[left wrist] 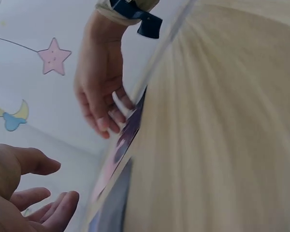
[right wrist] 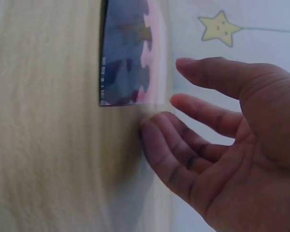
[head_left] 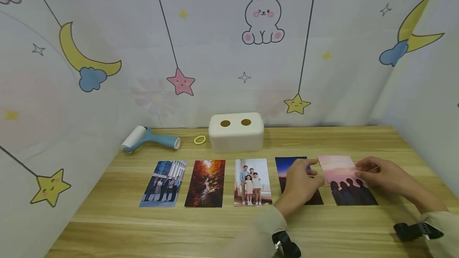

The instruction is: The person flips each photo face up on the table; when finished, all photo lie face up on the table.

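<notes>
A row of photo prints lies on the wooden table. At its right end is a pink-sky photo (head_left: 342, 170) with dark silhouetted heads, slightly tilted. My left hand (head_left: 301, 182) hovers between this print and a dark blue sunset photo (head_left: 287, 162), partly covering the latter. In the left wrist view the left fingers (left wrist: 63, 212) are spread and loosely bent, holding nothing. Beside the pink photo's right edge is my right hand (head_left: 385, 176). The right wrist view shows its thumb and fingers (right wrist: 159, 145) apart, close to the print's edge, with nothing pinched.
Leftward in the row lie a family portrait (head_left: 252, 186), an autumn forest photo (head_left: 205, 182) and a business group photo (head_left: 163, 184). Behind them are a blue-handled lint roller (head_left: 150, 138), a yellow ring (head_left: 199, 140) and a white box with two holes (head_left: 236, 136), near the patterned curtain.
</notes>
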Demonstrator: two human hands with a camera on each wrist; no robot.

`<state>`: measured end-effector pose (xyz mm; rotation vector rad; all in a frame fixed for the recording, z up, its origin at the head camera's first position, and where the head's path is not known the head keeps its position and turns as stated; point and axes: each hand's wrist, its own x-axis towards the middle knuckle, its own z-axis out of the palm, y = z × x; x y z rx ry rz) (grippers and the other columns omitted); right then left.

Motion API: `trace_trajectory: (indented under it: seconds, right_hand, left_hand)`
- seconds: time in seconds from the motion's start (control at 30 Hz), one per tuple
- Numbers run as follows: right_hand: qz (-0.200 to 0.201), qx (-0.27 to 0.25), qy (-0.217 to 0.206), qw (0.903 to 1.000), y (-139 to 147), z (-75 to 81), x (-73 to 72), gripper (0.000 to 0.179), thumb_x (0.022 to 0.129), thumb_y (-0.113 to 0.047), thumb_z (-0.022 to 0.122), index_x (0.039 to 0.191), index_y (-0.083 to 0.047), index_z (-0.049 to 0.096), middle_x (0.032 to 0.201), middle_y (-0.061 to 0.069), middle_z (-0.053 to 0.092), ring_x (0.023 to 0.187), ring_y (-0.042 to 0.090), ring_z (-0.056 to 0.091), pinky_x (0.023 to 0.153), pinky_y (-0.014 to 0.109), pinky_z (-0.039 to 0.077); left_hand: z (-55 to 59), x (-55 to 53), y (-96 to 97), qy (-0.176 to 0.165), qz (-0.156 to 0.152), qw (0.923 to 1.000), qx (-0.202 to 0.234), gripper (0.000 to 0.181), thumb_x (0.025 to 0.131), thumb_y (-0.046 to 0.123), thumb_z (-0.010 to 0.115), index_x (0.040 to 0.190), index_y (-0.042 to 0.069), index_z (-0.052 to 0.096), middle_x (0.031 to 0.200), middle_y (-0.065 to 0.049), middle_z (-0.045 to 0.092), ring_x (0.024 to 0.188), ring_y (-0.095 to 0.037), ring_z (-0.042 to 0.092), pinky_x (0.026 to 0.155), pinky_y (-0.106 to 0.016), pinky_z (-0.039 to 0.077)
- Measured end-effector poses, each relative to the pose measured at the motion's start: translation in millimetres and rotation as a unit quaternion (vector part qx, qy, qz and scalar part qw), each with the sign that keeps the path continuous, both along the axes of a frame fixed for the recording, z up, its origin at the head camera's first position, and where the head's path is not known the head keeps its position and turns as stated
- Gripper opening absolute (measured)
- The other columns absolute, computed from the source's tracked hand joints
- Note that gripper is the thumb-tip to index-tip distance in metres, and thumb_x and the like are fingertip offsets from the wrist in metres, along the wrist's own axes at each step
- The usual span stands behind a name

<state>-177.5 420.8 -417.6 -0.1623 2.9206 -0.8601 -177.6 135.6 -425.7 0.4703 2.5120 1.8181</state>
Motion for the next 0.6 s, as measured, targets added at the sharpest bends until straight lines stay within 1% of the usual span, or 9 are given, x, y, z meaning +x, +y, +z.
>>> trace_trajectory:
  seconds: [0.13,0.23,0.33,0.37,0.4,0.5,0.53,0.57,0.6]
  right_hand:
    - [-0.002,0.011,0.009,0.9999,-1.0,6.1,-0.1,0.048,0.108,-0.029,0.065,0.130,0.013,0.062,0.117,0.026,0.069,0.106,0.044,0.068,0.084,0.053,0.056]
    - [0.001,0.017,0.032,0.9993,0.2,10.0,0.6,0.052,0.108,-0.030,0.063,0.133,0.016,0.059,0.124,0.036,0.065,0.114,0.054,0.062,0.089,0.063,0.053]
    - [0.001,0.017,0.051,0.9986,0.3,14.2,1.7,0.059,0.109,-0.032,0.062,0.140,0.017,0.052,0.136,0.044,0.054,0.122,0.063,0.052,0.092,0.073,0.047]
    - [0.001,0.019,0.058,0.9981,0.2,15.5,2.0,0.061,0.109,-0.033,0.061,0.143,0.017,0.050,0.140,0.046,0.050,0.124,0.065,0.048,0.093,0.076,0.044]
    - [-0.002,0.023,0.063,0.9977,-0.4,17.3,1.7,0.064,0.110,-0.035,0.060,0.145,0.017,0.047,0.142,0.047,0.046,0.126,0.067,0.045,0.093,0.077,0.042]
    - [-0.006,0.026,0.088,0.9957,-2.0,21.7,-0.5,0.070,0.110,-0.036,0.059,0.149,0.019,0.041,0.145,0.049,0.039,0.128,0.069,0.038,0.096,0.080,0.037]
    - [-0.006,0.028,0.100,0.9946,-2.3,22.8,-1.4,0.071,0.110,-0.036,0.059,0.150,0.019,0.040,0.146,0.050,0.038,0.129,0.070,0.037,0.097,0.080,0.035]
    - [-0.007,0.027,0.112,0.9933,-2.5,23.7,-2.1,0.072,0.110,-0.036,0.059,0.150,0.019,0.038,0.146,0.050,0.037,0.130,0.071,0.035,0.098,0.081,0.032]
    - [-0.007,0.028,0.125,0.9918,-2.9,24.4,-3.1,0.072,0.110,-0.035,0.060,0.151,0.019,0.037,0.146,0.050,0.037,0.130,0.071,0.034,0.099,0.082,0.030]
  left_hand:
    - [3.2,-9.2,-35.6,0.038,-0.002,0.9993,0.003,0.044,0.085,0.005,0.078,0.129,0.003,0.073,0.123,-0.008,0.069,0.103,-0.016,0.073,0.077,-0.017,0.054]
    - [7.6,-15.0,-68.1,0.065,-0.002,0.9976,-0.025,0.044,0.091,0.008,0.075,0.134,0.003,0.070,0.131,-0.010,0.068,0.115,-0.026,0.070,0.087,-0.025,0.057]
    - [13.0,-19.9,-101.8,0.094,0.005,0.9933,-0.068,0.045,0.095,0.012,0.072,0.139,0.005,0.067,0.140,-0.012,0.066,0.121,-0.031,0.066,0.093,-0.036,0.058]
    - [14.9,-22.0,-113.2,0.103,0.007,0.9912,-0.082,0.046,0.096,0.013,0.072,0.140,0.004,0.066,0.142,-0.012,0.065,0.112,-0.032,0.069,0.090,-0.040,0.059]
    - [15.9,-24.2,-124.2,0.112,0.012,0.9889,-0.096,0.047,0.096,0.014,0.072,0.141,0.003,0.065,0.144,-0.013,0.064,0.115,-0.033,0.068,0.094,-0.043,0.058]
    - [20.7,-31.0,-157.8,0.152,0.031,0.9774,-0.143,0.048,0.096,0.015,0.074,0.141,0.000,0.064,0.146,-0.018,0.062,0.118,-0.038,0.067,0.098,-0.052,0.055]
    - [22.7,-33.0,-169.1,0.161,0.035,0.9739,-0.157,0.049,0.096,0.015,0.075,0.142,-0.001,0.063,0.148,-0.020,0.060,0.110,-0.040,0.070,0.094,-0.054,0.057]
    - [24.8,-34.9,-179.9,0.170,0.044,0.9690,-0.174,0.050,0.096,0.016,0.076,0.141,-0.002,0.064,0.149,-0.021,0.059,0.111,-0.042,0.069,0.095,-0.055,0.056]
    - [26.7,-36.9,-190.4,0.181,0.054,0.9634,-0.190,0.050,0.096,0.018,0.076,0.141,-0.002,0.064,0.150,-0.021,0.058,0.124,-0.042,0.064,0.102,-0.056,0.052]
